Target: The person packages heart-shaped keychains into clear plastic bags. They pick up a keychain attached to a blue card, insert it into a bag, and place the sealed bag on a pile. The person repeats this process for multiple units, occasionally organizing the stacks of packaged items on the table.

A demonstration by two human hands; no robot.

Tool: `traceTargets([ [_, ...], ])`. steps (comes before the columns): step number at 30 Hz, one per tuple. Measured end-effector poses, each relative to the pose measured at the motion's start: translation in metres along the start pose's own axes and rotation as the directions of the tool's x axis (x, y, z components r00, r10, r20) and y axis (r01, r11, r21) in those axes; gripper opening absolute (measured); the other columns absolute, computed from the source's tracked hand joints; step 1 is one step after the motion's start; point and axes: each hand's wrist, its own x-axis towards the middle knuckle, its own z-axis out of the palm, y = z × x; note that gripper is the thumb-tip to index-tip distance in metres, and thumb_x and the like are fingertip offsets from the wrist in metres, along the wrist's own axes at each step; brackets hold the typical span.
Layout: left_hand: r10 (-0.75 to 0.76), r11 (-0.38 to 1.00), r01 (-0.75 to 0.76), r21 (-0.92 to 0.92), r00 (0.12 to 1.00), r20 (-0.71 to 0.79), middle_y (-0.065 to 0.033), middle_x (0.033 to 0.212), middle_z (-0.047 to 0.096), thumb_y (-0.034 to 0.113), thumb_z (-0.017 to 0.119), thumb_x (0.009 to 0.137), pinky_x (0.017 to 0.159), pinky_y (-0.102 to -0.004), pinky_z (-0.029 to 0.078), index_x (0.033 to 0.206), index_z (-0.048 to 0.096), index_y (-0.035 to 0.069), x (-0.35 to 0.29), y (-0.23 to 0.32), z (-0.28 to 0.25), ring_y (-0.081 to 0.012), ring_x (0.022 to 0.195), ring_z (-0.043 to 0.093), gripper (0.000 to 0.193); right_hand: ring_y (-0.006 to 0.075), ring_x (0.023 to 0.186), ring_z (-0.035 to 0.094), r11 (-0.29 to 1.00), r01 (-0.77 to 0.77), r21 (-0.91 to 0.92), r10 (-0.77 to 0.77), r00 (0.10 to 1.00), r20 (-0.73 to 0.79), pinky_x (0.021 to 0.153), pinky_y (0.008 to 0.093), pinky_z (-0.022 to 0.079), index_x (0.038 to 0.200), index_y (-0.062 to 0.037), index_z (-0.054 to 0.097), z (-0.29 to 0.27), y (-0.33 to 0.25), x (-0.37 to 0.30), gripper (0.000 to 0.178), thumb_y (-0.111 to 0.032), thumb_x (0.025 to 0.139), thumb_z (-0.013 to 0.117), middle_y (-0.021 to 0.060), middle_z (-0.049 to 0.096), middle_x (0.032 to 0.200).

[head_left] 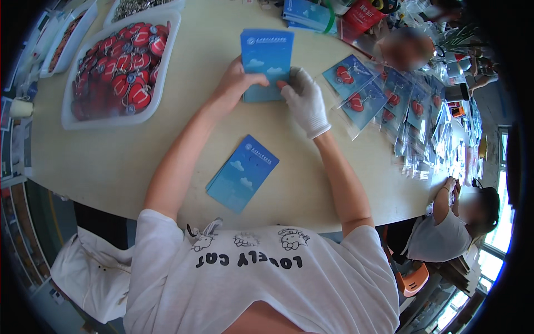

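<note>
Between both hands I hold a stack of blue cards (268, 53) printed with clouds, upright above the table. My bare left hand (238, 83) grips its left side, thumb across the front. My right hand (303, 97), in a white glove with the thumb tip bare, closes on the lower right edge. Nearer to me, a smaller pile of the same blue cards (243, 172) lies tilted on the table. To the right are clear-bagged blue cards (351, 83) with red keychains on them.
A white bin (169, 72) of red keychains stands at the left, with another bin (83, 39) behind it. More blue cards (308, 15) with a green band lie at the far edge. Piled plastic bags (417, 150) cover the table's right side. A co-worker (445, 228) sits at the right.
</note>
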Motion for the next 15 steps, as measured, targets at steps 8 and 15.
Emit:
traceTargets([
  [8,-0.348,0.937,0.341,0.074,0.9,0.264,-0.0136,0.121,0.052,0.0,0.066,0.069,0.097,-0.0327,0.042,0.136,0.032,-0.001,-0.11,0.067,0.019,-0.0189,0.114,0.051,0.075,0.0162,0.095,0.061,0.828,-0.48,0.289,0.274,0.797,0.538,0.081,0.0284,0.051,0.131,0.0057,0.041,-0.025,-0.054,-0.109,0.061,-0.029,0.088,0.066,0.0108,0.06,0.111],
  [15,-0.424,0.882,0.325,0.342,0.863,0.273,-0.0147,0.134,0.041,0.004,0.065,0.071,0.107,-0.0354,0.031,0.141,0.025,-0.002,-0.177,0.032,0.006,-0.0234,0.127,0.039,0.081,0.0191,0.095,0.064,0.536,-0.82,0.201,0.454,0.481,0.75,0.078,0.031,0.054,0.124,0.0082,0.044,0.009,-0.028,-0.17,0.036,-0.018,0.099,0.045,0.0145,0.061,0.11],
])
